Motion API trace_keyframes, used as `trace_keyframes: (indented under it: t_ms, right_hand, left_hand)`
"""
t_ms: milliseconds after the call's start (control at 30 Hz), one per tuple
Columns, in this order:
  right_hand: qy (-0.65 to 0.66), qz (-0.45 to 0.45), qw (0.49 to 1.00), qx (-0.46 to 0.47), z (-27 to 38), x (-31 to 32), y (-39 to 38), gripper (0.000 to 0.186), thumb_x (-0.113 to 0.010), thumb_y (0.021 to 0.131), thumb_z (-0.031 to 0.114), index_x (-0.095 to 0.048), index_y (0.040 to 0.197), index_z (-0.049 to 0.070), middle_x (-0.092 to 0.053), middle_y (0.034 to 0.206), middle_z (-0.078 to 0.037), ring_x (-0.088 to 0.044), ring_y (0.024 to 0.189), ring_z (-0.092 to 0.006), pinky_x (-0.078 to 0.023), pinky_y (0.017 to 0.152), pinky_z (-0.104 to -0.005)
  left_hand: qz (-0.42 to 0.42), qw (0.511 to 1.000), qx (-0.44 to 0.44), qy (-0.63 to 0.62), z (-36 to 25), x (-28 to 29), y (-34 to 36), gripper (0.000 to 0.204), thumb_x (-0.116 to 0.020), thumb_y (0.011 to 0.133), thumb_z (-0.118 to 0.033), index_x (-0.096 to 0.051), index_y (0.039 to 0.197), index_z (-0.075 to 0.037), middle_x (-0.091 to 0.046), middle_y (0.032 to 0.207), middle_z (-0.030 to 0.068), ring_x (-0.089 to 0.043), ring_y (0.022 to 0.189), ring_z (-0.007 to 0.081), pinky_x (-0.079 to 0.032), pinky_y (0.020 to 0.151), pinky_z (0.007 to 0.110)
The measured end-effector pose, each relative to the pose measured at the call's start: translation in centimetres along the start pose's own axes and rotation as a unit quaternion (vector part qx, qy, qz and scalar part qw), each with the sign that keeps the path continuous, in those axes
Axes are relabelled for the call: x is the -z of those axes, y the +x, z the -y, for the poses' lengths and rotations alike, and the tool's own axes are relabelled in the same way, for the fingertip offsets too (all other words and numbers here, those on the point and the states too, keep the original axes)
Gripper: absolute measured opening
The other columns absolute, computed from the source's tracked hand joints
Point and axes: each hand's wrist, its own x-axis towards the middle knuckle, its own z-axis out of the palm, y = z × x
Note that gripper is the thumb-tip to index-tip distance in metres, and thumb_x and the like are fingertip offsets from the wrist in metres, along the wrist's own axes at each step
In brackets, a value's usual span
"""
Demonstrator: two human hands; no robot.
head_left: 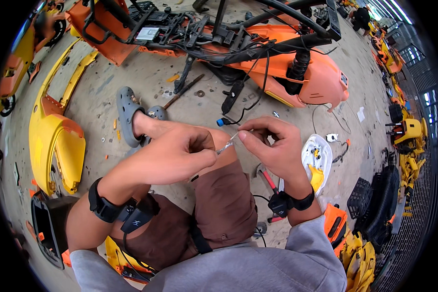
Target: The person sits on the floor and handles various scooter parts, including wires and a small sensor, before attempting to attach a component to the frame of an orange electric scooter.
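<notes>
My left hand (177, 152) is closed, its thumb and curled fingers gripping one end of a small, thin silvery piece (225, 147). The thumb and forefinger of my right hand (273, 144) pinch the slim pale end of that same piece. Its exact kind is too small to make out. Both hands meet above my knee. Just beyond them a black cable with a blue connector (223, 121) lies on the floor. A hammer (267, 180) with a red-and-black handle is partly hidden near my right wrist.
An orange scooter body with a black frame (209, 39) lies ahead. To the left is a yellow body panel (48, 131). A white tray (327, 151) holding small yellow parts sits at the right. A metal rod (184, 91) and scattered bits lie on the concrete floor.
</notes>
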Motion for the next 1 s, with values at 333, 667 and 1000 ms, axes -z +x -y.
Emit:
trace_keyframes:
  t_ms: [333, 667, 1000]
  right_hand:
    - [0.002, -0.028, 1.0, -0.009, -0.3, -1.4, -2.1, 0.011, -0.072, 0.076, 0.005, -0.068, 0.083, -0.002, -0.059, 0.065, -0.001, -0.047, 0.055, -0.004, -0.036, 0.052, -0.0195]
    - [0.066, -0.037, 0.995, -0.061, -1.6, -1.4, -3.2, 0.016, -0.071, 0.079, 0.006, -0.067, 0.091, -0.004, -0.062, 0.075, -0.002, -0.054, 0.066, -0.0058, -0.042, 0.061, -0.02]
    - [0.096, -0.022, 0.992, -0.075, -1.3, -1.3, -3.4, 0.017, -0.07, 0.081, 0.003, -0.065, 0.095, -0.006, -0.066, 0.085, -0.006, -0.058, 0.074, -0.0077, -0.045, 0.067, -0.0204]
  left_hand:
    - [-0.079, 0.996, -0.044, -0.009, -0.5, -0.6, 0.0, 0.02, -0.058, 0.09, -0.016, -0.058, 0.085, 0.003, -0.054, 0.066, -0.0003, -0.051, 0.054, 0.0046, -0.043, 0.046, 0.02]
    - [-0.03, 0.996, -0.034, -0.074, -0.5, -0.5, -0.1, 0.023, -0.055, 0.09, -0.017, -0.061, 0.094, 0.006, -0.057, 0.064, 0.0007, -0.052, 0.054, 0.0058, -0.042, 0.048, 0.02]
    - [0.007, 0.992, -0.035, -0.117, -0.2, -0.1, -0.1, 0.022, -0.053, 0.092, -0.017, -0.06, 0.083, 0.002, -0.056, 0.061, 0.0003, -0.052, 0.051, 0.0058, -0.04, 0.046, 0.019]
